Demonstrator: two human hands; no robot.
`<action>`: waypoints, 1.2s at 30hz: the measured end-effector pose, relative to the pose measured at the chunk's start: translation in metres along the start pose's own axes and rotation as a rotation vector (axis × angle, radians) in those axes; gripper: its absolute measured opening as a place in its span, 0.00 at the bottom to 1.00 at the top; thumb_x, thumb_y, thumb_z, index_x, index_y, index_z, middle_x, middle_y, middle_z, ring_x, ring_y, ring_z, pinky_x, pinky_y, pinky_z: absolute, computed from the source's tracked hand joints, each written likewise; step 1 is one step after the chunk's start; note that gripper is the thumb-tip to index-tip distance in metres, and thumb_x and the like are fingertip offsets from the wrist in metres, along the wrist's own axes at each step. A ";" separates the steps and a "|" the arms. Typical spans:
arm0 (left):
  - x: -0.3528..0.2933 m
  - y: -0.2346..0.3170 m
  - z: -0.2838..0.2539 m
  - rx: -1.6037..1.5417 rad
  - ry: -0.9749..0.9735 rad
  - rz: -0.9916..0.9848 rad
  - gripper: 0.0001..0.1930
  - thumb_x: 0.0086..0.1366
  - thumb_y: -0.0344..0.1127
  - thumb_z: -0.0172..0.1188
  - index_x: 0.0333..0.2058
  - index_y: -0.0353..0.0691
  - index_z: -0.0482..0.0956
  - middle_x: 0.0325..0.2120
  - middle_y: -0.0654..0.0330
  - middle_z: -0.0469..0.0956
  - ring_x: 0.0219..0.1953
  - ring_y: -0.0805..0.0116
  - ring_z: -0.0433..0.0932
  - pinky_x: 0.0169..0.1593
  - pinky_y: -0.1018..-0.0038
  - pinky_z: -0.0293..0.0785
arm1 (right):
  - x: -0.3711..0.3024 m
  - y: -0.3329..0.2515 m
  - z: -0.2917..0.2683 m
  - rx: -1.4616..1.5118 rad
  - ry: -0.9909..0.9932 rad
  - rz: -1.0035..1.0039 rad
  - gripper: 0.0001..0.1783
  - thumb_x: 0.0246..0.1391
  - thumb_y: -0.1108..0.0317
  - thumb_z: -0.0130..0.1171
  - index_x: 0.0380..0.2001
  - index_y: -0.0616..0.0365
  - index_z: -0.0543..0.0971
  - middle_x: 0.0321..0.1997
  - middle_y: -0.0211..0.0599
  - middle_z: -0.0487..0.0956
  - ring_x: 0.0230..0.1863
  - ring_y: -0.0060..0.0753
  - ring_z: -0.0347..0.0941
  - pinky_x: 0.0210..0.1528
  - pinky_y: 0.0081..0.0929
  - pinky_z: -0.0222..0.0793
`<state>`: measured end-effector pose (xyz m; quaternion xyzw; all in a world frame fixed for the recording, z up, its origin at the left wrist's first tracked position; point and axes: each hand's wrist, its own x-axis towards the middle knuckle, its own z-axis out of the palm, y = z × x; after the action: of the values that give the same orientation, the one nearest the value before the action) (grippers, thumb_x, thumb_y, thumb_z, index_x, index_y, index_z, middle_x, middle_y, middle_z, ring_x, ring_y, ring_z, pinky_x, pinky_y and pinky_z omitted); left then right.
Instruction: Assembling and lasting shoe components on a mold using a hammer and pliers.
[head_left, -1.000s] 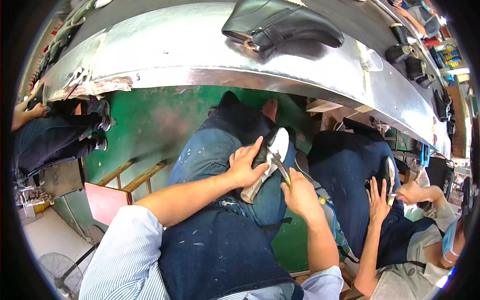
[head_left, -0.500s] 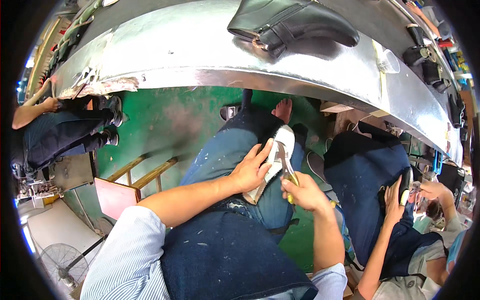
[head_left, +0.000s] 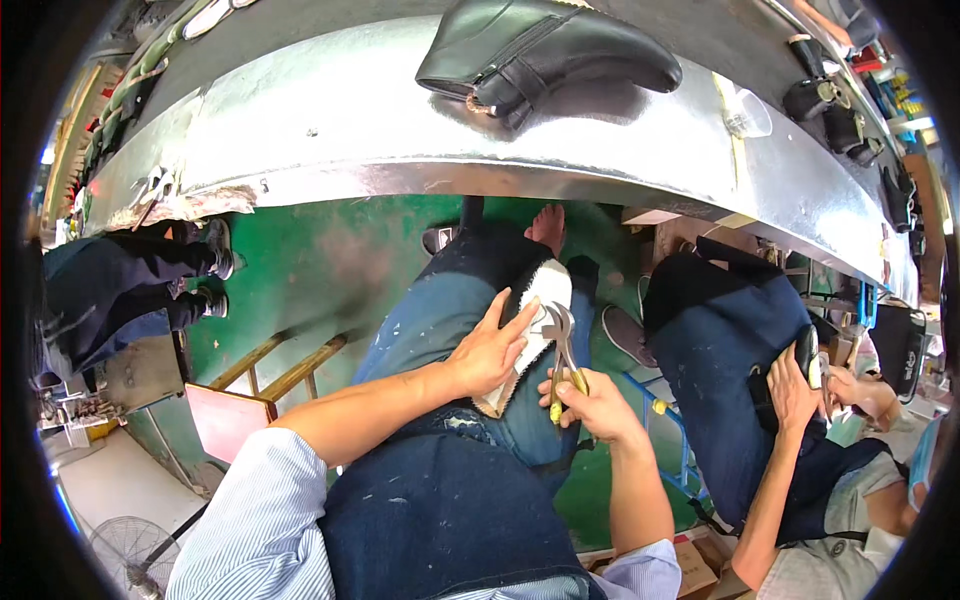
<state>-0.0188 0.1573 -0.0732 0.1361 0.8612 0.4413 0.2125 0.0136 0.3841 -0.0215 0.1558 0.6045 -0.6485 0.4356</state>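
Observation:
A shoe lies sole up across my lap, with a pale insole bottom [head_left: 548,282] and a jagged, toothed edge along the turned-over upper. My left hand [head_left: 487,352] holds it from the left, fingers spread over the pale surface. In my right hand [head_left: 600,402] is a pair of pincers [head_left: 563,335] with yellow-ended handles standing apart. Their curved metal jaws are over the right side of the shoe bottom; whether they grip its edge I cannot tell.
A black ankle boot [head_left: 545,60] lies on the metal-edged bench [head_left: 330,110] ahead, near a clear cup [head_left: 748,115]. On the right a co-worker [head_left: 735,390] sits close, handling another shoe. A wooden stool [head_left: 235,418] stands at left; a fan [head_left: 130,550] is at lower left.
The pincers have turned in my right hand, and their handles have spread apart. My left hand stays on the shoe. The whole view has shifted slightly.

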 end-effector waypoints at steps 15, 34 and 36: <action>0.001 -0.006 -0.001 -0.078 0.047 0.017 0.36 0.68 0.37 0.51 0.70 0.49 0.45 0.66 0.37 0.47 0.65 0.36 0.57 0.65 0.58 0.60 | 0.026 -0.003 0.014 0.058 0.056 0.011 0.15 0.65 0.62 0.54 0.44 0.64 0.75 0.32 0.34 0.80 0.30 0.24 0.76 0.30 0.21 0.71; 0.015 0.031 -0.032 0.389 -0.131 0.178 0.34 0.64 0.38 0.58 0.67 0.50 0.56 0.67 0.35 0.45 0.68 0.31 0.45 0.68 0.52 0.52 | -0.047 0.026 0.058 -0.659 0.562 -0.566 0.47 0.37 0.58 0.76 0.59 0.63 0.63 0.52 0.49 0.72 0.53 0.46 0.69 0.55 0.37 0.68; 0.022 0.055 -0.047 0.245 -0.002 0.502 0.44 0.53 0.45 0.70 0.67 0.50 0.58 0.66 0.34 0.45 0.67 0.32 0.48 0.66 0.50 0.54 | -0.037 0.018 0.033 -0.322 0.532 -0.645 0.57 0.31 0.60 0.79 0.63 0.60 0.56 0.50 0.45 0.71 0.49 0.38 0.70 0.49 0.31 0.67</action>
<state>-0.0583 0.1651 -0.0096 0.3702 0.8472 0.3727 0.0795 0.0590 0.3700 0.0003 0.0510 0.8065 -0.5860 0.0590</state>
